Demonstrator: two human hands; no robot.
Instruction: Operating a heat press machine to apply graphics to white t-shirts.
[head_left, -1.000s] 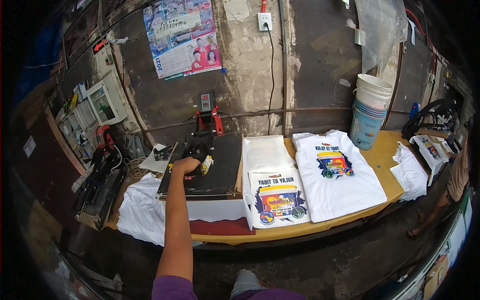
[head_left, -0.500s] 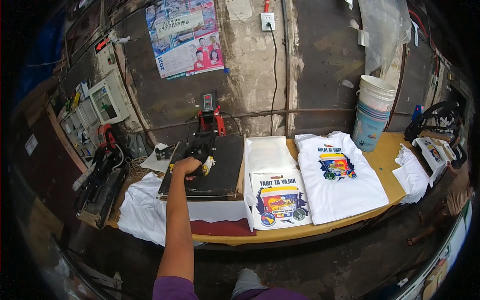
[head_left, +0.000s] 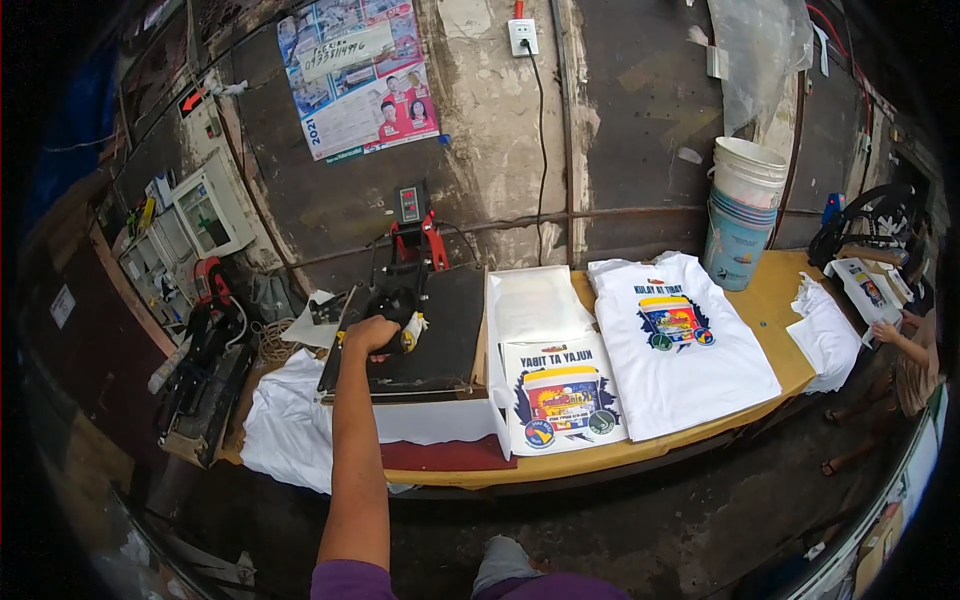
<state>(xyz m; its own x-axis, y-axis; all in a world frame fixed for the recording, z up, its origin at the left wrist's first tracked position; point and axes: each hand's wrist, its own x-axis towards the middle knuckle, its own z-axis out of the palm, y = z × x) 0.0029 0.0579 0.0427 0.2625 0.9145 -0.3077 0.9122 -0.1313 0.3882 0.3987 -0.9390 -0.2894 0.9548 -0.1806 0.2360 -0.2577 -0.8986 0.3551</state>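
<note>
My left hand is closed around the dark handle of a heat press, my arm stretched forward over it. The press has a flat black top, a red frame and a small display box at the back. White cloth hangs below its top plate, at the front. Yellow and white wrapping shows at the handle beside my fingers. To the right lie transfer sheets with a mirrored colour print. Beyond them is a flat stack of white T-shirts, the top one printed with a bucket design. My right hand is out of view.
A second press and crumpled white cloth are at the left. Stacked buckets stand at the back right of the yellow table. A co-worker's hand touches a printed item at the far right.
My left hand stays on the press handle. At the far right, the co-worker's hand has come up to the printed item. The view has shifted slightly.
</note>
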